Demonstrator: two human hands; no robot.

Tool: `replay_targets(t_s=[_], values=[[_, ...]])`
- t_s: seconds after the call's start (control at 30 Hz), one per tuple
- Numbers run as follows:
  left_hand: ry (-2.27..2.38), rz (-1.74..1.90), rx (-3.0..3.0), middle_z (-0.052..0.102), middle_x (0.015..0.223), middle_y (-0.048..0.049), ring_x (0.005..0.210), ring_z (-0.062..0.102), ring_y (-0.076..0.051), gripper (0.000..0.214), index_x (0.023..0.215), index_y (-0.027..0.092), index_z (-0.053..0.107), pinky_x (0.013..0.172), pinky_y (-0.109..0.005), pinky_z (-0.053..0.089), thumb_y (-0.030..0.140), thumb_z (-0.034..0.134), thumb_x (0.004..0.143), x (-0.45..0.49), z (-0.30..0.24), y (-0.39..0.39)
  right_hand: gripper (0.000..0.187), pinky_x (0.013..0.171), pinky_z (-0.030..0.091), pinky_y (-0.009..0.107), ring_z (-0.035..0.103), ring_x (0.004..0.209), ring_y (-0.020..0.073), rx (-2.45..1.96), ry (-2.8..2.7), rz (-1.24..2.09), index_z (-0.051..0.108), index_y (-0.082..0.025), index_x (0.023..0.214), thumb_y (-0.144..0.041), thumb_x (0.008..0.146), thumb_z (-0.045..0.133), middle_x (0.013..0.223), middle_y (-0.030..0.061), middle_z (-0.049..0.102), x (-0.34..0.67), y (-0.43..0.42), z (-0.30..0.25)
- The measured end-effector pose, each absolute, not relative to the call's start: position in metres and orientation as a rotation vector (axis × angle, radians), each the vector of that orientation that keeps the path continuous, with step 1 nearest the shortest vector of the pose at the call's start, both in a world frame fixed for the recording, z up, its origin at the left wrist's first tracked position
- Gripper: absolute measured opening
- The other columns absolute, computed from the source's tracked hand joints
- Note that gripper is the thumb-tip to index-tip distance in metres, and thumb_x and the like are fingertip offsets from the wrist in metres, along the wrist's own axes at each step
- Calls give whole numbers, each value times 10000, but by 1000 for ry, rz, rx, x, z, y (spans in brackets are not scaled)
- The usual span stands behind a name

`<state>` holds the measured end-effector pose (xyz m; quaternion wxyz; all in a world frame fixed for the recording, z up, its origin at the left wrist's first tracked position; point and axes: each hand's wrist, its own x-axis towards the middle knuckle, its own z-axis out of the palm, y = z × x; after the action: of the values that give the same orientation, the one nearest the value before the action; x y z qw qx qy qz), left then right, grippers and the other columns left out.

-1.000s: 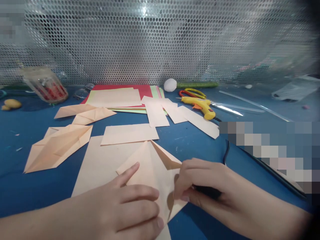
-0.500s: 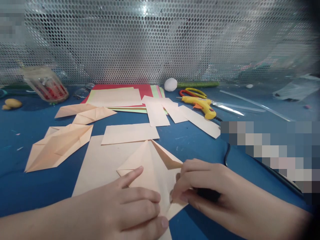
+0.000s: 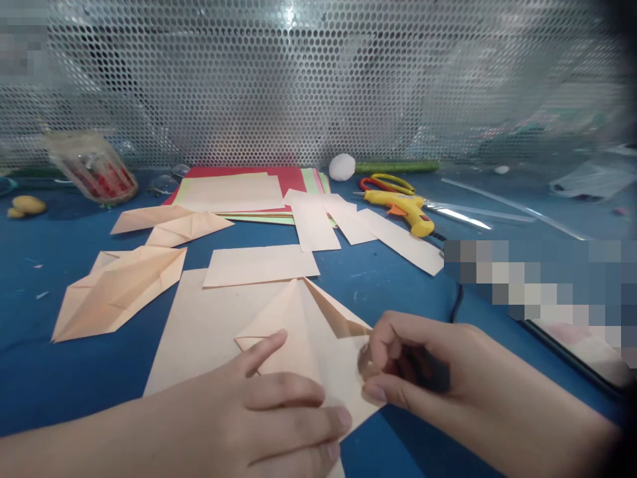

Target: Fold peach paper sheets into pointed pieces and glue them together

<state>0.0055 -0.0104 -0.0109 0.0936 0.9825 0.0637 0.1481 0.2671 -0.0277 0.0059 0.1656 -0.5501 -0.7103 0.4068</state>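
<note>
A peach paper piece (image 3: pixel 308 328), folded to a point, lies on a flat peach sheet (image 3: pixel 204 325) on the blue table (image 3: pixel 30 372). My left hand (image 3: pixel 269 411) rests flat on the near part of the fold, fingers stretched out, index finger pointing up along it. My right hand (image 3: pixel 423 372) is curled at the fold's right edge, thumb and fingertips pinching the paper's side flap.
Other folded peach pieces (image 3: pixel 117 289) lie at the left. Paper strips (image 3: pixel 348 226) and a stack of coloured sheets (image 3: pixel 239 192) sit farther back. A yellow glue gun (image 3: pixel 401 209), scissors (image 3: pixel 385 182) and a white ball (image 3: pixel 342 167) stand before the perforated metal screen (image 3: pixel 318 79). A plastic jar (image 3: pixel 92 169) is at the back left.
My right hand has slid a little right along the fold's edge and pressed the flap down. My left fingers have spread farther across the paper.
</note>
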Motion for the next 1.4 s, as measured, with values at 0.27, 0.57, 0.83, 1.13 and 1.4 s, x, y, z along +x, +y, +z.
replay_targets(t_s=[0.27, 0.57, 0.83, 1.13, 1.4], values=[[226, 347, 2986, 692, 1303, 52, 1151, 649, -85, 331, 1247, 163, 643, 1218, -342, -64, 129, 353, 1092, 10, -2, -11, 89, 490, 467, 213, 607, 522, 133, -1636, -2044, 1010, 672, -234, 700, -195, 766, 628, 596, -22, 677, 264, -30, 3], [239, 327, 3000, 620, 1391, 84, 1197, 627, -84, 310, 1250, 200, 636, 1219, -323, -72, 157, 373, 1093, 10, 1, -8, 131, 461, 481, 200, 594, 493, 126, -1657, -2073, 880, 665, -249, 704, -246, 805, 581, 565, -34, 644, 264, -37, -2], [234, 285, 2999, 608, 1409, 73, 1211, 615, -102, 328, 1260, 194, 629, 1216, -332, -101, 172, 347, 1095, 9, 2, -9, 112, 455, 478, 191, 590, 493, 121, -1712, -2009, 857, 654, -264, 698, -264, 796, 602, 563, -52, 644, 265, -37, -9], [248, 246, 2979, 582, 1430, 110, 1237, 588, -92, 346, 1296, 216, 621, 1201, -339, -140, 174, 340, 1098, 9, 3, -10, 200, 543, 495, 140, 614, 550, 70, -1445, -2055, 667, 607, -247, 662, -65, 745, 608, 654, -64, 649, 262, -34, -1], [240, 261, 3020, 548, 1460, 95, 1223, 601, -105, 355, 1355, 202, 589, 1195, -361, -139, 174, 357, 1088, 7, 1, -7, 174, 584, 520, 161, 659, 638, 88, -1453, -2152, 850, 678, -280, 767, -115, 815, 647, 758, -57, 699, 274, -27, -2]])
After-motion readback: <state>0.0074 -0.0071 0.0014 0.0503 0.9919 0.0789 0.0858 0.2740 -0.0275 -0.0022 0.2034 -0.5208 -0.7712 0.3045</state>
